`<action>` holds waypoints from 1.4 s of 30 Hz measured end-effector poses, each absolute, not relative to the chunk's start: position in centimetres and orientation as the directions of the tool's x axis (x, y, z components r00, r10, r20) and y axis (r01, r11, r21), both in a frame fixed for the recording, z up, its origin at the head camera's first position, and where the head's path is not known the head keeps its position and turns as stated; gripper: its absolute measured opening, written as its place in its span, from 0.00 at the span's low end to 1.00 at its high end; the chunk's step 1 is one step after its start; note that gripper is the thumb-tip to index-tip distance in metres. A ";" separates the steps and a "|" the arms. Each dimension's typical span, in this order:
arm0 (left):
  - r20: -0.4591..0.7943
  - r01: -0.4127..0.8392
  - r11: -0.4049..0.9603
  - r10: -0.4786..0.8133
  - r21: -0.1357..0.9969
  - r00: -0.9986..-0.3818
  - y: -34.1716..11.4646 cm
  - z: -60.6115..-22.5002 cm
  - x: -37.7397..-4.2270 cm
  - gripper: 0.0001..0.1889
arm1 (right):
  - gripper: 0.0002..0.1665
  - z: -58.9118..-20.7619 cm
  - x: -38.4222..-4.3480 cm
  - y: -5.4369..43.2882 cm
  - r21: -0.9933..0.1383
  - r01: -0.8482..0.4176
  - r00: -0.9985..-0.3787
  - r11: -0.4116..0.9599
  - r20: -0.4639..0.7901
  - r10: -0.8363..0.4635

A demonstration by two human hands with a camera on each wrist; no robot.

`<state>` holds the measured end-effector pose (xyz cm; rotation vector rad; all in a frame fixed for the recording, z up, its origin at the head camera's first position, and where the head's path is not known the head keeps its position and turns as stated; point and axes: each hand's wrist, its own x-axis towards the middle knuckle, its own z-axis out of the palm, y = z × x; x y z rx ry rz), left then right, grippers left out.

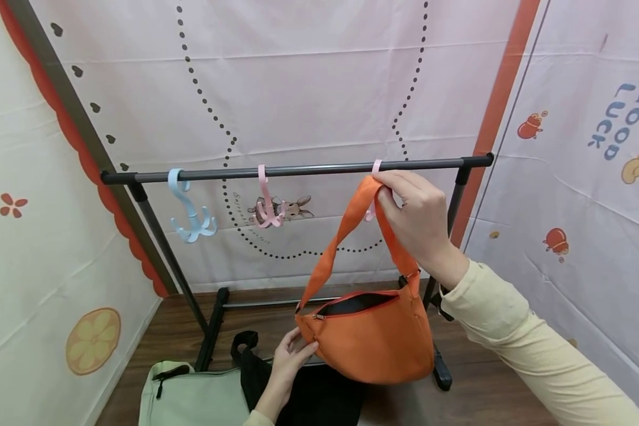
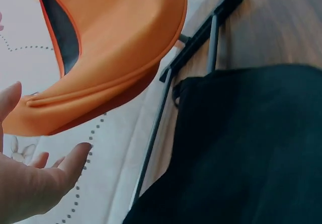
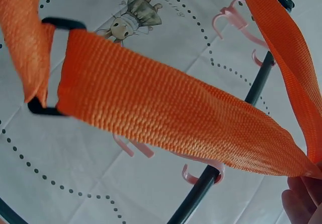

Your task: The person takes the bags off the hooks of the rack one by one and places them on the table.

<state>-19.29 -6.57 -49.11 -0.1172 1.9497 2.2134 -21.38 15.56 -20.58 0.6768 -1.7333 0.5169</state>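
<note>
An orange shoulder bag hangs by its strap from my right hand, which pinches the top of the strap close to the rail. Just behind that hand is a pink hook, partly hidden by strap and fingers. The bag's zip is undone and its dark inside shows. At the bag's left end is my left hand; in the left wrist view its thumb and fingers stand apart around the bag's corner, with a gap below the bag.
A dark rail on a rack also carries a blue hook and another pink hook. On the wooden floor lie a pale green bag and a black bag. Printed cloth walls surround the rack.
</note>
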 end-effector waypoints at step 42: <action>-0.127 -0.078 -0.275 -0.166 0.958 -0.978 -8.3 -50.6 -17.3 0.21 | 0.10 -21.9 -19.5 17.5 -0.196 -0.661 -0.387 0.724 0.916 -0.105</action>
